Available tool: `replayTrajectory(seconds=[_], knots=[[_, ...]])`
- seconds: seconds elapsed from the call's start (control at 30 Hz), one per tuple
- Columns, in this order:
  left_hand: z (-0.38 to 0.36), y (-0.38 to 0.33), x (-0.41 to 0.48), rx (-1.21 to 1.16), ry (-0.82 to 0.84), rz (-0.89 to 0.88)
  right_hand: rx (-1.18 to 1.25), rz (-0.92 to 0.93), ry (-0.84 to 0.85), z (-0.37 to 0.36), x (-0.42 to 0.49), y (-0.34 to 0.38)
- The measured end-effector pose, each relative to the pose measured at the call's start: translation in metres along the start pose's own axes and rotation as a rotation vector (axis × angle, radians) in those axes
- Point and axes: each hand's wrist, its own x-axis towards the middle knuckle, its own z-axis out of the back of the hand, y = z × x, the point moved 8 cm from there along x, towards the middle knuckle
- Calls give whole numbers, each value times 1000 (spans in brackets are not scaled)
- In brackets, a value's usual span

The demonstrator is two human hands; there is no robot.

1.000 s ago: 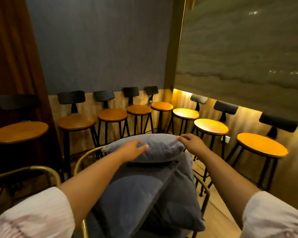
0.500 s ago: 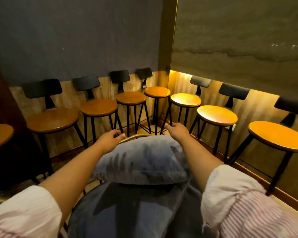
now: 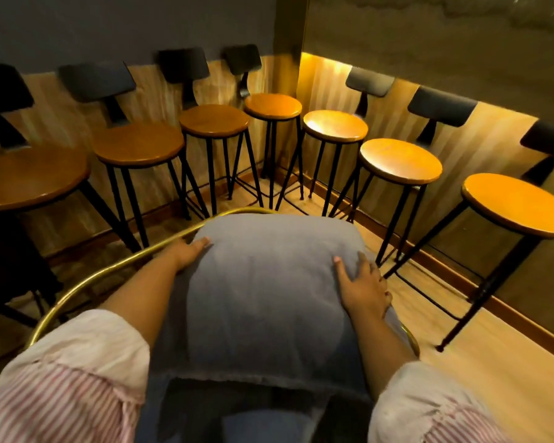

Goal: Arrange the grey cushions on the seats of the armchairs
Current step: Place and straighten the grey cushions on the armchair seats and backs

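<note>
A plump grey cushion point(image 3: 263, 282) lies on top of other grey cushions point(image 3: 247, 407) inside an armchair with a curved brass frame point(image 3: 115, 266). My left hand point(image 3: 189, 252) presses flat against the cushion's left edge, next to the brass rail. On the cushion's right side rests my right hand point(image 3: 363, 287), fingers spread over the fabric. Neither hand closes around the cushion. The armchair's seat is hidden under the cushions.
Several bar stools with round wooden seats point(image 3: 400, 159) and black backrests line both walls, meeting in the corner. One stool point(image 3: 518, 207) stands close at the right. Wooden floor point(image 3: 493, 346) shows to the right of the armchair.
My view has tilted down and come closer. The cushion has settled lower in the armchair, and both hands have slid from its far corners to its sides, pressing on it.
</note>
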Motion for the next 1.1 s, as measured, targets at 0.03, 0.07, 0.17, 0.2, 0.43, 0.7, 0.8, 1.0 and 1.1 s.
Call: replayTrajectory(seconds=[0.03, 0.07, 0.17, 0.2, 0.43, 0.7, 0.8, 1.0, 1.1], knots=[[-8, 8, 5, -68, 26, 44, 21, 7, -5, 0, -4, -12], [-17, 12, 4, -133, 38, 68, 43, 9, -4, -1, -6, -23], [-32, 22, -11, -163, -55, 84, 131, -27, 43, 4, -3, -40], [-34, 24, -19, -135, -80, 87, 183, -58, 87, 5, 3, -40], [-35, 54, -35, -194, -225, 36, 498, -274, 400, -3, 59, -23], [-43, 80, -41, -417, -202, 67, 574, -276, 421, -29, 66, -39], [-47, 78, -42, -431, -119, 111, 574, -221, 406, -15, 40, -31], [-40, 66, -74, -443, -120, 73, 600, -159, 449, 1, 27, -33], [-19, 43, -100, -464, -180, 25, 681, -97, 454, 30, 15, -10]])
